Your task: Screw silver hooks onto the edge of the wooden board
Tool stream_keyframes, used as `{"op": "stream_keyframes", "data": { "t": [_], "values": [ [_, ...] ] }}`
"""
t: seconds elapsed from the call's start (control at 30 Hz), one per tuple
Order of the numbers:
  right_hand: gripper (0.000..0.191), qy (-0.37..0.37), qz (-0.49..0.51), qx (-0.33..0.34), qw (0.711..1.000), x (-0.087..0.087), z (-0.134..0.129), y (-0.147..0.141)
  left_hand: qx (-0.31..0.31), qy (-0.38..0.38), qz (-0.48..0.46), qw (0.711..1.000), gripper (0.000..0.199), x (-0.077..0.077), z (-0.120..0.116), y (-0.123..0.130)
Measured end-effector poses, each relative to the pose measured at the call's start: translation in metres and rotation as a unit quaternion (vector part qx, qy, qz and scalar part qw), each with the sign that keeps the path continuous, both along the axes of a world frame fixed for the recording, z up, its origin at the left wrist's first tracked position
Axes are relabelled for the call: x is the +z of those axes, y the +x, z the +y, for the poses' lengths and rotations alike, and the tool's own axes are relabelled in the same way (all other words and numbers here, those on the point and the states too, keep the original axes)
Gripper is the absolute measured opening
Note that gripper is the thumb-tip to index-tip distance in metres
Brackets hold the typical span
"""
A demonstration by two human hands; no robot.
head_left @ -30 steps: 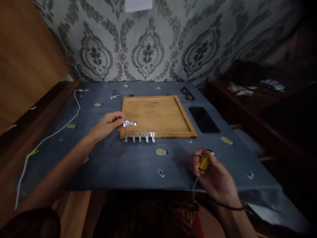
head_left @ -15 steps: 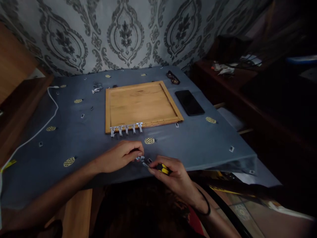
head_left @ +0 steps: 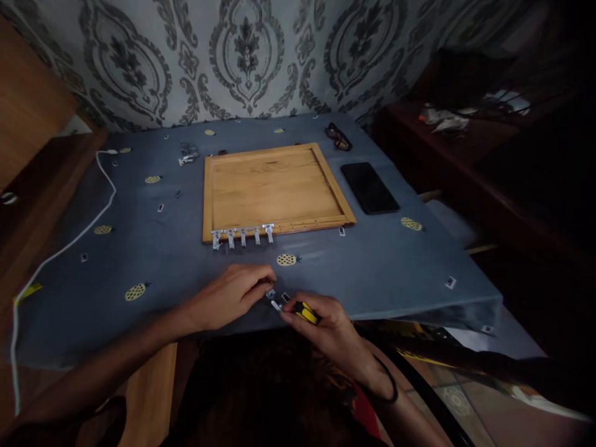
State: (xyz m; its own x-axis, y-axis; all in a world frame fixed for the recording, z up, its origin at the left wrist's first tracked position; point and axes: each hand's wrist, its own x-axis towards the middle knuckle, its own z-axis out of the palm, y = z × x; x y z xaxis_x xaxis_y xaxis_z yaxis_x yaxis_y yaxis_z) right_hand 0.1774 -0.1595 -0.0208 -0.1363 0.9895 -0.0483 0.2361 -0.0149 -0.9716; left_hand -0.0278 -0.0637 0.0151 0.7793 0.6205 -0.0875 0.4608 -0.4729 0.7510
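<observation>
Blue cloth, screwdriver tip pointing left, toward bracket

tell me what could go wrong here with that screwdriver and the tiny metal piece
The left hand pinches a small metal bracket right where the right hand aims the yellow-handled screwdriver; a slip could jab a fingertip. They work near the table's front edge, so a dropped bracket may fall off. Dim light hides small parts.

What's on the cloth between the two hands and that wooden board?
In the head view, only a yellow dotted print on the blue cloth separates the hands from the wooden board.
</observation>
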Motion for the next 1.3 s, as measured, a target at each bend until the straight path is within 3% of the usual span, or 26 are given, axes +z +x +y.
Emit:
{"op": "stream_keyframes", "data": {
  "t": [0.17, 0.3, 0.4, 0.5, 0.7, 0.93, 1.3],
  "values": [
    [0.035, -0.053, 0.065, -0.062, 0.995, 0.004, 0.007, 0.001, 0.054, 0.098, -0.048, 0.993, 0.017, 0.007, 0.01, -0.003],
    [0.035, -0.114, 0.149, -0.141, 0.972, 0.009, 0.024, 0.004, 0.106, 0.163, -0.049, 0.98, 0.017, 0.017, 0.029, -0.001],
    [0.04, -0.145, 0.236, -0.159, 0.948, 0.012, 0.042, 0.008, 0.111, 0.215, -0.037, 0.97, 0.017, 0.018, 0.045, 0.005],
    [0.044, -0.148, 0.26, -0.156, 0.941, 0.013, 0.06, 0.012, 0.09, 0.254, -0.024, 0.963, 0.016, 0.011, 0.059, 0.011],
    [0.045, -0.163, 0.268, -0.14, 0.939, 0.01, 0.083, 0.016, 0.048, 0.275, 0.042, 0.959, 0.035, -0.002, 0.076, 0.023],
    [0.041, -0.17, 0.265, -0.123, 0.941, 0.008, 0.095, 0.018, 0.015, 0.277, 0.084, 0.957, 0.044, -0.006, 0.084, 0.035],
    [0.037, -0.19, 0.249, -0.111, 0.943, 0.007, 0.1, 0.02, 0.006, 0.265, 0.098, 0.959, 0.033, -0.009, 0.085, 0.042]
  ]
}}
